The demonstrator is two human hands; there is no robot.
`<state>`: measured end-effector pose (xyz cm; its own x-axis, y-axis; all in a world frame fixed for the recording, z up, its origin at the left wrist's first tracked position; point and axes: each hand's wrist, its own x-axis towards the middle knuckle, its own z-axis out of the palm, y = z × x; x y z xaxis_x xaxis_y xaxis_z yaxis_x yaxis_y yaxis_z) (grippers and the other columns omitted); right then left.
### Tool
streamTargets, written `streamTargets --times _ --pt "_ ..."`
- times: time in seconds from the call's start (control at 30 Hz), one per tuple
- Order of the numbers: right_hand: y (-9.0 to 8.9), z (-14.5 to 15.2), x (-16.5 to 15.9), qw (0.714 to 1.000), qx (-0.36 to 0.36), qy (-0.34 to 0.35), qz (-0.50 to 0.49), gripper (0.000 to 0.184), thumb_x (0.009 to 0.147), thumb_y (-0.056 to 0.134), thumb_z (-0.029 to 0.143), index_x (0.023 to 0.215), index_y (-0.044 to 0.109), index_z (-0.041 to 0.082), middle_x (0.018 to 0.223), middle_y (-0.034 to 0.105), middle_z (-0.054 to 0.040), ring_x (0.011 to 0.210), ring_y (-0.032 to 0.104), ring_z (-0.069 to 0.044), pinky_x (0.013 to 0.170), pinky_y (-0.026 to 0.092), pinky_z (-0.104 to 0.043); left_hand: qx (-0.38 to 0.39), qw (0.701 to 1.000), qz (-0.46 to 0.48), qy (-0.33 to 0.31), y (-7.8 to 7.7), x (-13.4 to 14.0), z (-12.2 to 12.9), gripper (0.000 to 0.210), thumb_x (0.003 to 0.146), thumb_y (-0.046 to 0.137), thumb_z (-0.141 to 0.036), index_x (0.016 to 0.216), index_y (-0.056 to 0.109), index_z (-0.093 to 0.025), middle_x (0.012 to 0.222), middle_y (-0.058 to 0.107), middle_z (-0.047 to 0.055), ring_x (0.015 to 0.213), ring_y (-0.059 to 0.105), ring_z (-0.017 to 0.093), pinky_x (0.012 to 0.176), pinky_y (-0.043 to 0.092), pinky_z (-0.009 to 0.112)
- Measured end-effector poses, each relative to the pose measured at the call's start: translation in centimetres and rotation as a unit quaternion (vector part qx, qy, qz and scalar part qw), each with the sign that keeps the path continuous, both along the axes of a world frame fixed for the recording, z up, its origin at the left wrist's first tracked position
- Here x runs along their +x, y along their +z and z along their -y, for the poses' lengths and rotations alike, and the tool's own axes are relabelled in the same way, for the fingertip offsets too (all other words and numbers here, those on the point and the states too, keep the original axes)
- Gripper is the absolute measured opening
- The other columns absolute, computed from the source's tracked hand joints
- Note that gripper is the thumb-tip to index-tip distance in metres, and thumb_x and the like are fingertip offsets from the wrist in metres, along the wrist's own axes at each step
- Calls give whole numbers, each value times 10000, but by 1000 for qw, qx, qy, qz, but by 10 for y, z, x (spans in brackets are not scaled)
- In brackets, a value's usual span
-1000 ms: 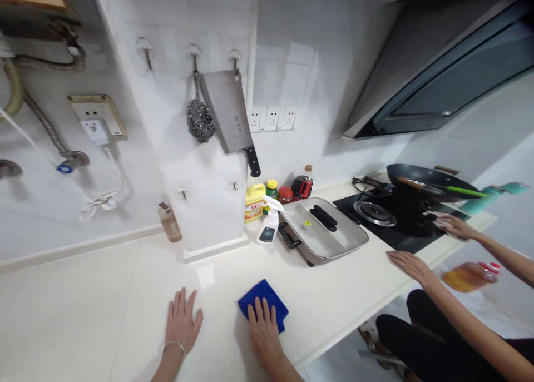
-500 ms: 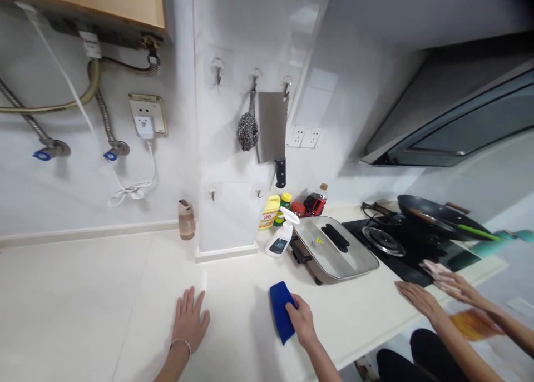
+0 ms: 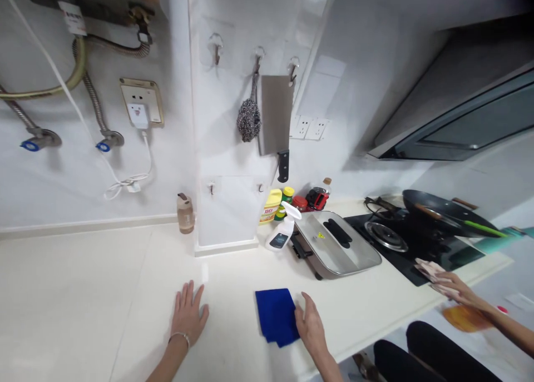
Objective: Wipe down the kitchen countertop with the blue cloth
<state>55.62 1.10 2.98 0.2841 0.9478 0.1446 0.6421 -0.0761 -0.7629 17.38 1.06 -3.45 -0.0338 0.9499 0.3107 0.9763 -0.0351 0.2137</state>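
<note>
My left hand point(image 3: 187, 315) lies flat on the white counter point(image 3: 83, 293), fingers spread and nothing in it; a bracelet circles its wrist. A folded blue cloth point(image 3: 276, 316) rests on the counter to its right. Beside that cloth's right edge is my right hand point(image 3: 311, 326), its thumb against the edge and its thumb and index finger apart. Beyond the cloth stand a white spray bottle point(image 3: 280, 233) and an electric pan with a metal lid point(image 3: 354, 254).
A co-worker's hand point(image 3: 454, 287) presses a pale cloth point(image 3: 429, 269) on the black cooktop point(image 3: 411, 262). A wok point(image 3: 442, 215) sits there too. A cleaver point(image 3: 275, 115) and a steel scourer point(image 3: 249, 120) hang on the wall. A small bottle point(image 3: 186, 214) stands left of the pillar.
The blue cloth has gone from a narrow fold in my right hand to a wider, flatter piece on the counter. My right fingers have loosened. One of the co-worker's hands has left the counter edge.
</note>
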Motion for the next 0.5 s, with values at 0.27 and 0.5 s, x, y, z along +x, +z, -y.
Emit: streamTargets --times 0.27,0.5 --pt "-33 0 -67 929 13 129 346 556 932 345 380 1476 324 262 1587 259 -86 1478 90 -379 1141 114 -701 -7 1000 -19 1 7 1 2 572 905 412 -419 1432 447 -198 1583 298 128 1472 208 312 1196 191 537" --pt "-48 -2 -57 920 43 130 366 591 909 378 349 1491 283 298 1598 233 -60 1482 71 -373 1134 151 -693 2 999 -51 0 8 3 6 584 912 431 -393 1466 388 -213 1597 260 128 1482 176 311 1198 191 536"
